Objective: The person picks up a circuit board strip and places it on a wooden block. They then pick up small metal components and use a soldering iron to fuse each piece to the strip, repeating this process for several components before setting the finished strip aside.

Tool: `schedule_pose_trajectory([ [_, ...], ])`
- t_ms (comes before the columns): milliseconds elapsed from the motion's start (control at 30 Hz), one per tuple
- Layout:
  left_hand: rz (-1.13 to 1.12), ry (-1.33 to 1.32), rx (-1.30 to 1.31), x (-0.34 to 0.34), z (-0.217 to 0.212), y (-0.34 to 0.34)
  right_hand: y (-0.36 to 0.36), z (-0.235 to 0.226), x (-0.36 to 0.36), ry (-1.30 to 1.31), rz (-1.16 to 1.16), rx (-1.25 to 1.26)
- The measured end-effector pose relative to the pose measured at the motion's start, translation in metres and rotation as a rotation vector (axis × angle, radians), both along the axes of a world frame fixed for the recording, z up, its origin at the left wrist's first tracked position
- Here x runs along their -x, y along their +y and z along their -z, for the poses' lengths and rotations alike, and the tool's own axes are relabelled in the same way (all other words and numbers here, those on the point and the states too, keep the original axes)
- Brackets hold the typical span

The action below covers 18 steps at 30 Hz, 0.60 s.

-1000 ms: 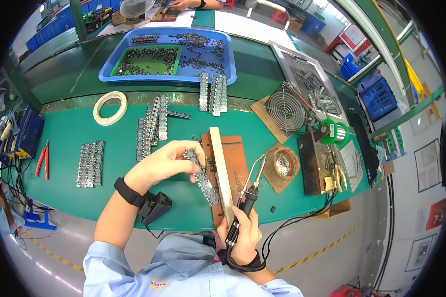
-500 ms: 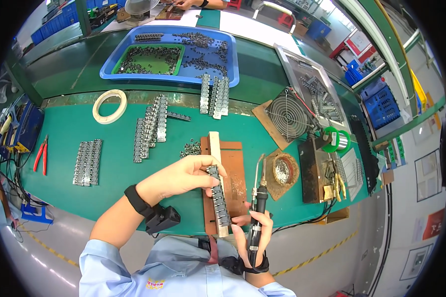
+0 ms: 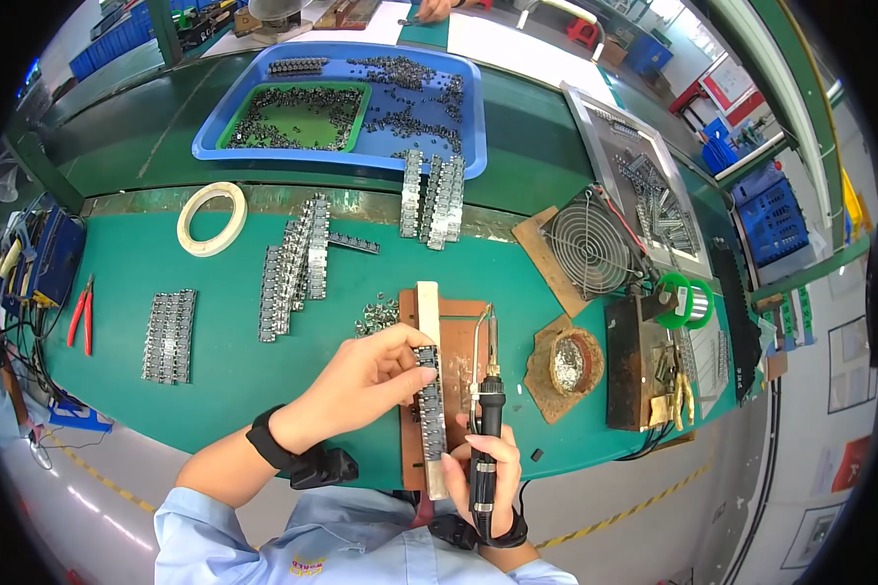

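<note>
My left hand (image 3: 356,385) is closed on the far end of a strip of small black-and-silver components (image 3: 431,419), thumb on top. The strip lies along a pale narrow bar (image 3: 427,304), which rests lengthwise on a brown board (image 3: 466,336). In my right hand (image 3: 505,466) is a soldering iron (image 3: 488,419), upright in the picture, its tip pointing away from me. A thin metal tube runs beside its tip. My right thumb is beside the strip's near end; whether it touches cannot be told. Loose small metal parts (image 3: 377,317) lie left of the board.
Component strips (image 3: 293,268) lie left and far. A blue tray (image 3: 473,127) holds a green tray (image 3: 307,142). Rightward are a fan (image 3: 590,246), a round tin (image 3: 568,363), a solder spool (image 3: 688,300) and a metal box (image 3: 629,366). Left are red-handled pliers (image 3: 83,317) and a tape roll (image 3: 186,219).
My right hand has brought the soldering iron left, closer to the strip. My left hand keeps its hold on the strip. The whole view has shifted slightly, and another person's hand beyond has moved.
</note>
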State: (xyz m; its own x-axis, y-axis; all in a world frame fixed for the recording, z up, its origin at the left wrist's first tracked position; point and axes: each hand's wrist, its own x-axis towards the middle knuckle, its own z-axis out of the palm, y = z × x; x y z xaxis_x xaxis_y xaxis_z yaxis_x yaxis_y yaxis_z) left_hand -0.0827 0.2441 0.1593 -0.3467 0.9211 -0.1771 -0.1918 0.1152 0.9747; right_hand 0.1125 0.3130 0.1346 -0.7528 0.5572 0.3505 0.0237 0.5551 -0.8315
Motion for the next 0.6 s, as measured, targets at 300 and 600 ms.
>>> schedule_pose_trajectory([
  [300,-0.051,-0.102,0.009,0.009,0.000,-0.004,0.012,0.024,-0.008,0.178,0.146,0.286],
  [600,0.026,0.024,0.125,-0.001,0.005,-0.002,0.014,0.026,-0.011,0.212,0.127,0.343],
])
